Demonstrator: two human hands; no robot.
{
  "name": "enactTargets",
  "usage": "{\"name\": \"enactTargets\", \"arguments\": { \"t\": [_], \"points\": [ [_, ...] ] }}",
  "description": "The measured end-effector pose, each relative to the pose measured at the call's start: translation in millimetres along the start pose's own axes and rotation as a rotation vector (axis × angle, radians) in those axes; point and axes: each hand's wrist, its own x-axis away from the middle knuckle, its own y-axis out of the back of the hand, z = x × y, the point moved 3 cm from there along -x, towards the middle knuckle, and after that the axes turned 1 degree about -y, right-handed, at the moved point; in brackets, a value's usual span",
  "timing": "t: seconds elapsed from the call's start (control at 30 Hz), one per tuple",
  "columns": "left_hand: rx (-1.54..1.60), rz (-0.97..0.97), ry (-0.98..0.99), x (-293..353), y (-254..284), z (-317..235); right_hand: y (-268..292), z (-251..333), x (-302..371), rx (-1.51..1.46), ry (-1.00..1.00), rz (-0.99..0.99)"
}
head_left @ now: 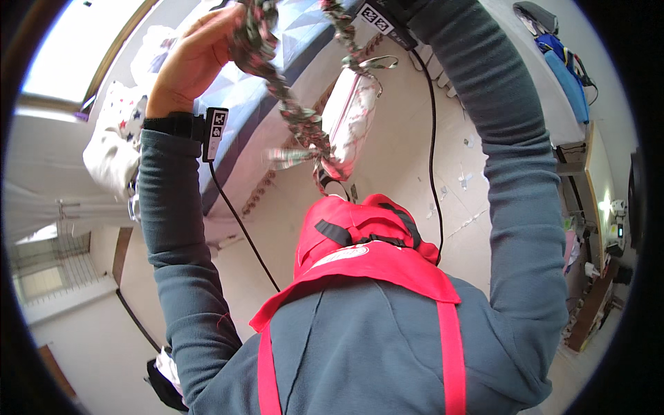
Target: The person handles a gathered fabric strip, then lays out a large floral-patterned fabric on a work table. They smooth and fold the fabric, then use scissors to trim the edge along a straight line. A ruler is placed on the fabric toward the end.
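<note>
Raised near the camera, the left hand (190, 69) is gripping the twisted, dark-patterned strap (299, 119) with its fingers clamped, tips partly hidden; the right hand is sitting out of view, so its fingers' state I cannot tell. Further out, the pale pink bag (353, 104) is hanging between two strap lengths, beyond the red apron (373, 266). Level hands and evenly spread strap would probably be limiting swing and twist.

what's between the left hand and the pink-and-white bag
In the head view, a twisted patterned strap stretches from the left hand to the pink-and-white bag.
</note>
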Motion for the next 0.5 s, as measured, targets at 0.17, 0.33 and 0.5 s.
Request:
{"name": "enactTargets", "arguments": {
  "t": [0.17,0.33,0.5],
  "points": [
    [-0.024,0.02,-0.114,-61,28,-14,31,-25,-9,0.004,-0.327,0.065],
    [0.014,0.012,0.068,-119,37,-2,68,-41,-37,-0.055,-0.198,-0.001],
    [0.409,0.163,-0.068,-162,74,-29,106,-90,-27,-0.211,-0.228,0.083]
  ]
}}
